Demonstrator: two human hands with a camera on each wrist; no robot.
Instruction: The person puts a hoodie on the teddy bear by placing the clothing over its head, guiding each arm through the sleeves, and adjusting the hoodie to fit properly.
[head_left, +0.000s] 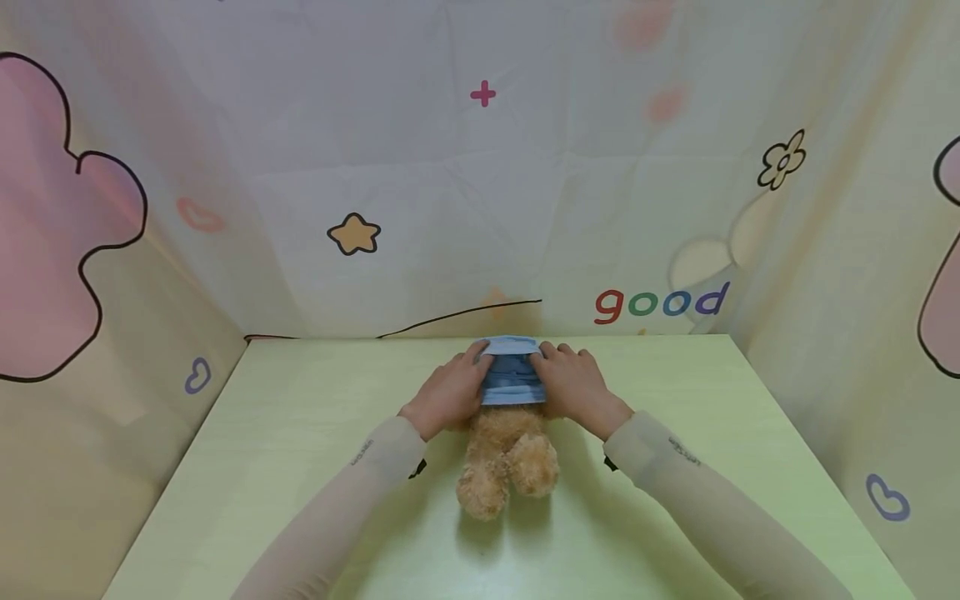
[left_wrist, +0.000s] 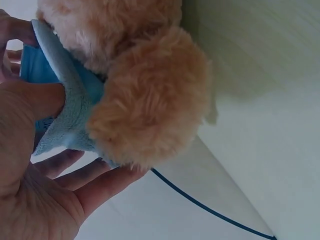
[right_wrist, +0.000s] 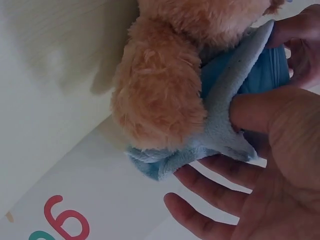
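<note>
A light-brown, furry stuffed toy (head_left: pixel 502 433) is at the far middle of the table, its two legs toward me. A small blue doll garment (head_left: pixel 513 371) with pale fuzzy edging covers its upper end, hiding the head. My left hand (head_left: pixel 450 390) grips the garment's left side, thumb on top. My right hand (head_left: pixel 576 385) grips the opposite side the same way. In the left wrist view, a furry limb (left_wrist: pixel 155 100) pokes out beside the fuzzy edging (left_wrist: pixel 72 100). Another furry limb (right_wrist: pixel 157 90) hangs beside the garment (right_wrist: pixel 225 100) in the right wrist view.
The pale green table (head_left: pixel 300 408) ends at a cloth backdrop (head_left: pixel 420 167) right behind the toy. Cloth side walls (head_left: pixel 817 275) printed with cartoon shapes flank the table. Coloured lettering (head_left: pixel 660 302) reads "good" on the backdrop.
</note>
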